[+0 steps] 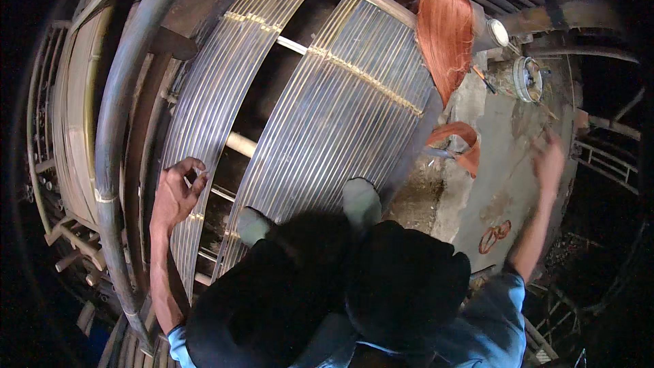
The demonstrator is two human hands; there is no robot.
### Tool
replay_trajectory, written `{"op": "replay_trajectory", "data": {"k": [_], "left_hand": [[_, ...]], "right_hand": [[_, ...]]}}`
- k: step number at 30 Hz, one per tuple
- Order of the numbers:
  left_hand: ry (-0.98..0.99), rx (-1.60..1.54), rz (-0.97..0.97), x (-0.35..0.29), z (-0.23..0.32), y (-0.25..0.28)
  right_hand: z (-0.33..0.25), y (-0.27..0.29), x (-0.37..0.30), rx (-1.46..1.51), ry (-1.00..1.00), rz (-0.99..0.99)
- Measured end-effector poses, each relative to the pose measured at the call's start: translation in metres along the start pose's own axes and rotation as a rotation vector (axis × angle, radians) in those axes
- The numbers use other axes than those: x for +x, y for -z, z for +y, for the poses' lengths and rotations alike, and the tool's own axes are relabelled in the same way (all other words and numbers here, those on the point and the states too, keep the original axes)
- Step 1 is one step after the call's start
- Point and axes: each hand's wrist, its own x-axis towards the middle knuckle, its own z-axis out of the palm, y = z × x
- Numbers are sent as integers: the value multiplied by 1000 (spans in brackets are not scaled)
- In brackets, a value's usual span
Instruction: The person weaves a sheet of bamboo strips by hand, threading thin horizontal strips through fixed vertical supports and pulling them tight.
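Observation:
My left hand [178, 191] hovers over the left section of the slatted panel [235, 65], its thumb and fingers drawn together in a pinch. Whatever lies between those fingertips is too small to make out. Long thin strips form the panel, tied across with pale yellow bindings [255, 22]. Reaching out to the far right, my right hand [548, 157] is smeared by motion above the grey concrete floor. A round metal bucket [527, 79] stands just beyond it. I cannot see whether it holds anything.
My feet rest on the wider right section of slats [340, 95]. An orange-red bundle of strands [446, 34] hangs over the far pole, with a looser orange strip [463, 143] below it. A thick bamboo pole [116, 105] runs along the left. An orange coil [494, 237] lies on the floor.

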Motion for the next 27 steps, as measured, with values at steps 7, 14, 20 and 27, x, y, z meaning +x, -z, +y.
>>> {"op": "replay_trajectory", "data": {"k": [7,14,20,27], "left_hand": [[355,-100,229,-133,-68,-43],[739,-117,414,-268,-46,-90],[728,-285,471,-247,-38,-136],[313,-283,829,-160,-58,-227]], "right_hand": [[-382,-129,22,732,859,-81],[-587,-122,-120,965,1502,-391],[-610,-132,-212,576,1549,-799],[-588,-136,-207,577,1550,-737]]}}
